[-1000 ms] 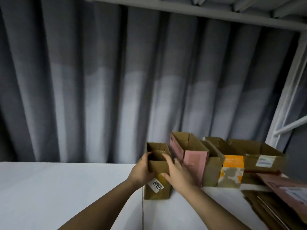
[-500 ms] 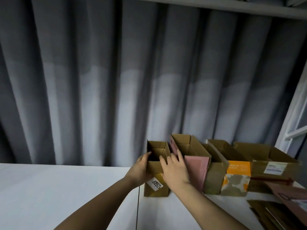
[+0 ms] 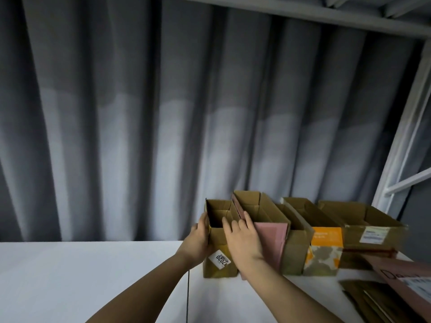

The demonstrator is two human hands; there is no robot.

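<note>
The small brown box [image 3: 218,271], open-topped and upright on the white table [image 3: 70,276], stands touching the left side of the pink-fronted box [image 3: 271,241]. The left hand [image 3: 198,236] grips its wall farthest from the pink-fronted box. The right hand [image 3: 242,238] lies straight-fingered against its front rim, seemingly pressing rather than grasping.

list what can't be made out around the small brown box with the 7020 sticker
All from the head view:
- Floor of the small brown cardboard box with the white 7020 sticker: lost in shadow. The left hand and right hand cover parts of its walls.
- Pink cardboard box: near face partly behind the right hand.
- White label on the far-right brown box: blurred, unreadable.
- Flattened brown cardboard pile: cut off by the right and bottom edges.
</note>
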